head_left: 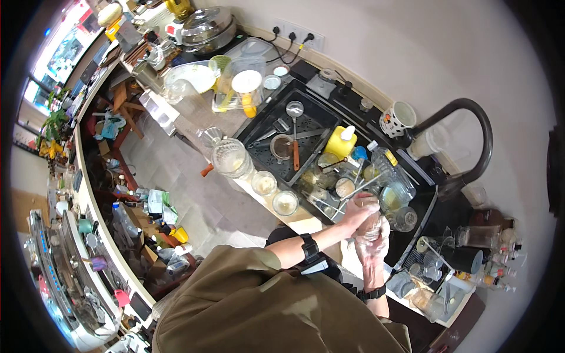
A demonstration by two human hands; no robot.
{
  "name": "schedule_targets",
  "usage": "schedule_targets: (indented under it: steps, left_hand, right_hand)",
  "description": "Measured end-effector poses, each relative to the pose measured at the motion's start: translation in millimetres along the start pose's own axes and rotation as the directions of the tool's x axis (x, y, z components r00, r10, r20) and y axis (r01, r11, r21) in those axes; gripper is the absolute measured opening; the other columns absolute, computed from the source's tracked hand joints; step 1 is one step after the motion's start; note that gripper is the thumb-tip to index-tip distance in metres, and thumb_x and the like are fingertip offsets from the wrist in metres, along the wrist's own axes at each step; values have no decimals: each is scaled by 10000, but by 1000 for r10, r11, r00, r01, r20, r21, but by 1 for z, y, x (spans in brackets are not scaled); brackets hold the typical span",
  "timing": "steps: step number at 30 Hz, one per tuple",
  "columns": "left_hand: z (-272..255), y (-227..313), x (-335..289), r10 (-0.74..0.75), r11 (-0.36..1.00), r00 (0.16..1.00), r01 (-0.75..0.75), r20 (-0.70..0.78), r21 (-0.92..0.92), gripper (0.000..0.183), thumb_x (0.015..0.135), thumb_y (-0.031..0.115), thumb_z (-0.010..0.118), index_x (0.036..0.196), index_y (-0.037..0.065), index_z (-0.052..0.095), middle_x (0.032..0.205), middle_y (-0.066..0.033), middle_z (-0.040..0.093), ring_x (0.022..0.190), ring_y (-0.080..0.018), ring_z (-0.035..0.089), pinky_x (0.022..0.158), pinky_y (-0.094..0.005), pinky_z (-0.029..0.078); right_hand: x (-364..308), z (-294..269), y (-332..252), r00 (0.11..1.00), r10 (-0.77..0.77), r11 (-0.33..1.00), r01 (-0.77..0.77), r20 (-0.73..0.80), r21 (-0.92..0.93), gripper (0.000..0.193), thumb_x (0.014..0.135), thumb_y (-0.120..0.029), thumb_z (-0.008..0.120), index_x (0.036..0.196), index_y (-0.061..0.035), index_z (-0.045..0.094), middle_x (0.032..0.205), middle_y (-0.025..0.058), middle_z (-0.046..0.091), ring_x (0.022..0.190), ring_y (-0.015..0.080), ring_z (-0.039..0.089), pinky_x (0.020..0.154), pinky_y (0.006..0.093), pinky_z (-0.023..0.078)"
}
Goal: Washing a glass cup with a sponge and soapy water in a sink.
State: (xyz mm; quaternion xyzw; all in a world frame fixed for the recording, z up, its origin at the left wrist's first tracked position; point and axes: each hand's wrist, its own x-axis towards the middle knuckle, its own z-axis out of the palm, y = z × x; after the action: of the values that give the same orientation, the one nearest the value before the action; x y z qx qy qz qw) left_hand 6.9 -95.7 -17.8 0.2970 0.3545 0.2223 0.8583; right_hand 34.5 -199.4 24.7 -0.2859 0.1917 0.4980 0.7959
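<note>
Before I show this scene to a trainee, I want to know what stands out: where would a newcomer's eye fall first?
Probably on the black tap, arching large at the right. Next might come the yellow bottle with its white pump, bright against the dark sink. Then the left hand and right hand, together around a clear vessel at the cluttered right basin.

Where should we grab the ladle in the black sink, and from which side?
Grip the orange handle of the ladle, coming from above on the near side. The handle end lies nearest, with the bowl at the far end. A round brown vessel sits close on the handle's left, so the right flank is probably easier for fingers.
</note>
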Motion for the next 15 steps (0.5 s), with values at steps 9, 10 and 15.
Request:
schedule_targets:
  steps: [9, 10, 15]
  left_hand:
    - [8, 30, 2, -215, 975, 962, 222, 171, -22, 112, 793, 116, 744, 873, 45, 711, 839, -47, 672, 693, -155, 641, 613, -320, 550]
    - [13, 29, 4, -203, 979, 975, 204, 95, 6, 105, 791, 109, 742, 868, 44, 712, 843, -52, 673, 694, -154, 642, 612, -316, 549]
    - [12, 31, 16, -415, 906, 909, 417, -38, 70, 149, 786, 102, 721, 922, 51, 690, 872, -66, 663, 749, -171, 654, 656, -333, 559]
  right_hand:
    - [8, -8, 3, 762, -345, -560, 302, 548, -772, 209, 900, -263, 600, 879, -56, 610, 746, 136, 621, 593, 313, 603, 525, 395, 467]
    - [9, -9, -1, 687, -235, -763, 308, 688, -568, 249, 871, -278, 627, 960, -46, 628, 818, 175, 646, 628, 373, 602, 556, 420, 474]
    - [3, -1, 2, 972, -192, 296, 192, 139, -936, 253, 932, -333, 534, 1039, -112, 593, 931, 47, 632, 781, 145, 596, 591, 318, 473]
